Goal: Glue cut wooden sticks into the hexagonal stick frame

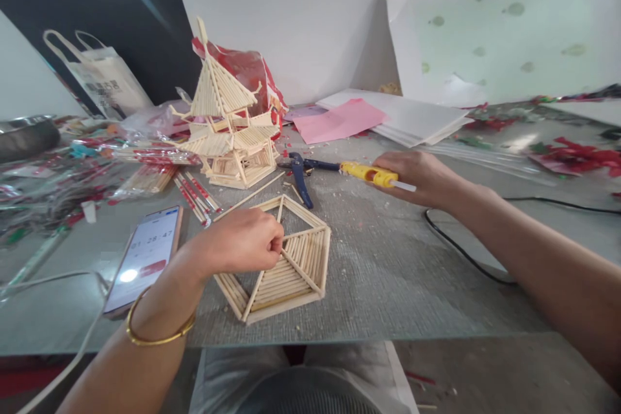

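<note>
A hexagonal frame of thin wooden sticks [291, 278] lies flat near the table's front edge. Sticks fill some of its triangular sections; others are open. Over its upper left part is my left hand [247, 239], fingers curled closed by the centre; what they pinch, if anything, is hidden. On the right, my right hand [412, 174] is closed round a yellow hot glue gun [363, 173], with a whitish glue stick [404, 186] poking out of its back end. The gun's front end points left, toward dark blue-handled pliers [301, 184] on the table.
A tiered stick pagoda [220, 94] stands behind the frame. A phone showing a timer [145, 259] lies left, near red-and-white wrapped sticks [194, 194]. Pink paper [339, 120] and white boards [412, 118] lie at the back. A black cord [456, 249] curves at right.
</note>
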